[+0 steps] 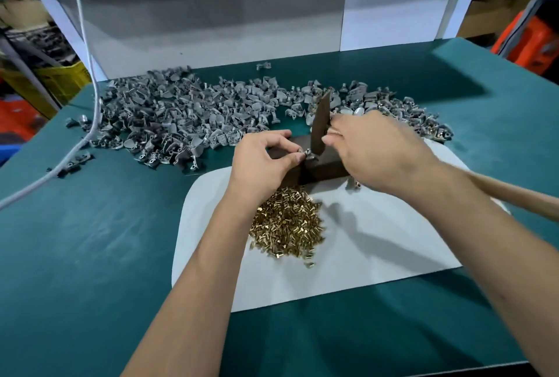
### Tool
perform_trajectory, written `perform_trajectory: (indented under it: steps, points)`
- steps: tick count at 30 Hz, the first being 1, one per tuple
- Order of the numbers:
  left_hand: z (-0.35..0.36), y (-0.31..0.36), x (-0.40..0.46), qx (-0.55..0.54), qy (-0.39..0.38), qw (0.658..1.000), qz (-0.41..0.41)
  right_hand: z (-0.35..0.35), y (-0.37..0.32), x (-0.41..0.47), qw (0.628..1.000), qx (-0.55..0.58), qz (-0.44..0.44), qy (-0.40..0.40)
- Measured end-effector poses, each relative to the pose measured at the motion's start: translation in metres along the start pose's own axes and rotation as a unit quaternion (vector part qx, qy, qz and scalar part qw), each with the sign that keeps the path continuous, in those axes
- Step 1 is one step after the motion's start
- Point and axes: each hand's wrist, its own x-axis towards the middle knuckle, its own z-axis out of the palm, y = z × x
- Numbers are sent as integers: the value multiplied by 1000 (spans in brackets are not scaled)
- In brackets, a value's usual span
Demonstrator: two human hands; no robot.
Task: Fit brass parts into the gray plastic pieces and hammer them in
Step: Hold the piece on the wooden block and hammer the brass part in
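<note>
A white cable hangs down at the far left and trails across the green table. Just right of it, a wide heap of gray plastic pieces spreads along the back of the table, running on behind both hands to the right side. The left hand reaches in over the left part of a dark block and pinches a small gray piece between thumb and fingertips, holding it on top of the block. Below that hand, a pile of brass parts lies on a white sheet that covers the near middle of the table; the block sits at the sheet's far edge. A dark hammer head stands tilted, its lower end just beside the pinched piece. The right hand is curled around the hammer close to the head, and the wooden handle runs out under the right forearm toward the right edge. A lone gray piece with brass lies on the sheet just right of the block, partly hidden under the right hand.
</note>
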Motion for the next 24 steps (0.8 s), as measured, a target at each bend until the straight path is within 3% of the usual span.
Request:
perform_trajectory:
  steps: [7, 12, 17, 24]
  points:
    - [1, -3, 3, 18, 7, 1000, 1, -27, 36, -15, 993, 68, -47, -89]
    - [3, -5, 4, 29, 3, 1000, 1, 5, 35, -32, 985, 82, -52, -144]
    - [2, -4, 3, 29, 3, 1000, 3, 15, 44, -32, 982, 121, -30, -141]
    - [3, -5, 3, 42, 1, 999, 15, 3, 56, -26, 989, 43, -15, -142]
